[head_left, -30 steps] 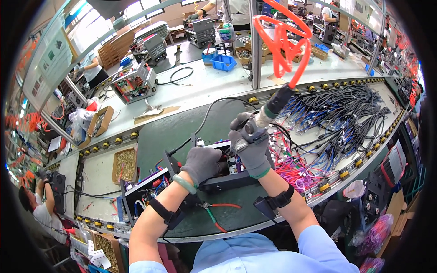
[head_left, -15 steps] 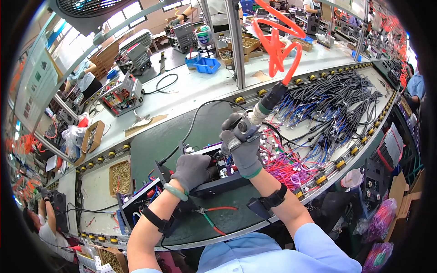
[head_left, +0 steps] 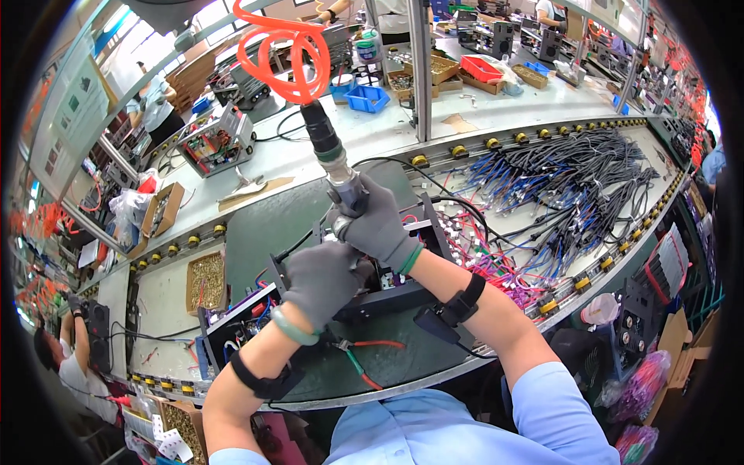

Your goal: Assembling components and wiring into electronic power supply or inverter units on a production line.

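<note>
My right hand (head_left: 378, 229), in a grey glove, is closed round an air screwdriver (head_left: 335, 164) fed by a coiled orange hose (head_left: 288, 66). The tool points down into an open black metal case (head_left: 391, 304) with wires and boards inside. Close by, my gloved left hand (head_left: 319, 283) rests at the case with its fingers curled in; whatever they grip is hidden. The tool's tip is also covered by my hands. A pair of pliers (head_left: 358, 358) with red and green handles lies in front of the case. To the left sits another open case (head_left: 242, 329).
Black cables (head_left: 573, 178) and pink-red wires (head_left: 496, 267) are heaped on the right. A box of small brass-coloured parts (head_left: 206, 283) stands at left. Roller rails (head_left: 492, 143) edge the bench. Beyond are an open machine (head_left: 217, 139), a blue bin (head_left: 366, 98) and a metal post (head_left: 420, 70).
My right hand has swung the screwdriver left, close to my left hand, and its orange hose has moved left too. The left hand stays at the case.
</note>
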Tool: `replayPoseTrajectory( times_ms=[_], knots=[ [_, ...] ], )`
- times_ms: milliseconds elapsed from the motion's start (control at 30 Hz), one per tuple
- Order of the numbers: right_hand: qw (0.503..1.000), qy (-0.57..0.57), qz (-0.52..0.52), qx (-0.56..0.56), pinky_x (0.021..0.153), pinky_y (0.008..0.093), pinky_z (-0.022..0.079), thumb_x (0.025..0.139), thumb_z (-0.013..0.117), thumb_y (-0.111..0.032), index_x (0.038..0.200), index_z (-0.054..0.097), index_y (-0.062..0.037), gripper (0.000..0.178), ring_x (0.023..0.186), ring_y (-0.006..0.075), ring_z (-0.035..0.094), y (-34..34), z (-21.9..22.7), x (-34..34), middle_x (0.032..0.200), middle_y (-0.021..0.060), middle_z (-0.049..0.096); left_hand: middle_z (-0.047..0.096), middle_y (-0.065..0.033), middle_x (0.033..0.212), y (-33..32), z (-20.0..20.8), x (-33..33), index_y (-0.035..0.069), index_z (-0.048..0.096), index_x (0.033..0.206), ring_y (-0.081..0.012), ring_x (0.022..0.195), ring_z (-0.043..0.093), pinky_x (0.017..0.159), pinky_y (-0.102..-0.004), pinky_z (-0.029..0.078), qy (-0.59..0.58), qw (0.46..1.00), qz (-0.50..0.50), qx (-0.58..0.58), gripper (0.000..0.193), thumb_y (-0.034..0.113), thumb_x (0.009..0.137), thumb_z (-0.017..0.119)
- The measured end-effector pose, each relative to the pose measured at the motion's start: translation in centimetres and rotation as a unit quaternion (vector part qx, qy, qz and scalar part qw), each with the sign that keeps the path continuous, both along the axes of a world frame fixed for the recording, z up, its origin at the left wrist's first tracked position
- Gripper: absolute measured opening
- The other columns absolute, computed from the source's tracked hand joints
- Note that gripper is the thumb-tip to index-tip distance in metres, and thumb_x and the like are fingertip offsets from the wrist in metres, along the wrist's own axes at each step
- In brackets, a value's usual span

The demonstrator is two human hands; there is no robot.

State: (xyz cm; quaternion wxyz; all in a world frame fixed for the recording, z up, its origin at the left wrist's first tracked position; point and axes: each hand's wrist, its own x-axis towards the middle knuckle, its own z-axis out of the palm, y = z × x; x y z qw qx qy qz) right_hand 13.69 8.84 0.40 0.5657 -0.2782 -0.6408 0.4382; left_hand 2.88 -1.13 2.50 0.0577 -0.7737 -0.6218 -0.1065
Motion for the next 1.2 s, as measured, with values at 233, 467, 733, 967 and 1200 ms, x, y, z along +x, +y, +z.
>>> replayPoseTrajectory(
  times_ms=[233, 467, 733, 967, 1200],
  knots=[
    [0.989, 0.072, 0.124, -0.030, 0.071, 0.0253, 0.052, 0.078, 0.070, 0.001, 0.104, 0.062, -0.0016, 0.028, 0.079, 0.0068, 0.060, -1.0, 0.5, 2.1, 0.089, -0.0001, 0.065, 0.058, 0.0019, 0.076, -8.4, 1.7, -7.6, 0.004, 0.060, 0.124, -0.0057, 0.051, 0.045, 0.045, -0.0195, 0.036, -0.767, 0.592, 0.229, -0.092, 0.031, 0.015, 0.096, 0.055],
    [0.973, 0.181, 0.131, -0.063, 0.077, 0.0261, 0.053, 0.078, 0.070, 0.006, 0.111, 0.060, -0.0026, 0.035, 0.089, 0.0105, 0.063, -4.7, 4.8, 3.4, 0.097, 0.0045, 0.066, 0.061, 0.0001, 0.081, -14.6, -2.9, 0.4, 0.005, 0.058, 0.121, -0.0048, 0.048, 0.038, 0.042, -0.0199, 0.027, -0.889, 0.398, 0.098, -0.205, 0.032, 0.030, 0.102, 0.053],
    [0.901, 0.308, 0.300, -0.058, 0.082, 0.0377, 0.053, 0.086, 0.076, -0.007, 0.136, 0.047, -0.0189, 0.059, 0.096, 0.0188, 0.060, -16.5, 5.9, 9.0, 0.114, 0.0076, 0.056, 0.064, -0.0029, 0.090, -13.0, -4.0, 3.3, 0.004, 0.056, 0.125, -0.0039, 0.052, 0.039, 0.044, -0.0195, 0.029, -0.885, 0.399, 0.007, -0.241, 0.029, 0.023, 0.104, 0.051],
    [0.904, 0.324, 0.279, 0.008, 0.084, 0.0379, 0.049, 0.090, 0.074, -0.031, 0.139, 0.045, -0.0161, 0.059, 0.096, 0.0188, 0.061, -16.2, 4.0, 7.5, 0.115, 0.0077, 0.056, 0.054, 0.0034, 0.070, -14.6, -4.9, 3.2, 0.008, 0.061, 0.115, -0.0052, 0.048, 0.036, 0.042, -0.0210, 0.030, -0.951, 0.193, -0.040, -0.240, 0.034, 0.037, 0.104, 0.048],
    [0.897, 0.327, 0.298, 0.016, 0.071, 0.0417, 0.053, 0.084, 0.080, -0.024, 0.129, 0.051, -0.0118, 0.055, 0.078, 0.0232, 0.061, -16.5, 3.8, 7.0, 0.096, 0.0108, 0.059, 0.043, 0.0052, 0.063, -14.0, -4.5, 3.7, 0.008, 0.062, 0.106, -0.0055, 0.047, 0.034, 0.041, -0.0212, 0.028, -0.959, 0.150, -0.067, -0.230, 0.038, 0.041, 0.105, 0.044]
  ],
)
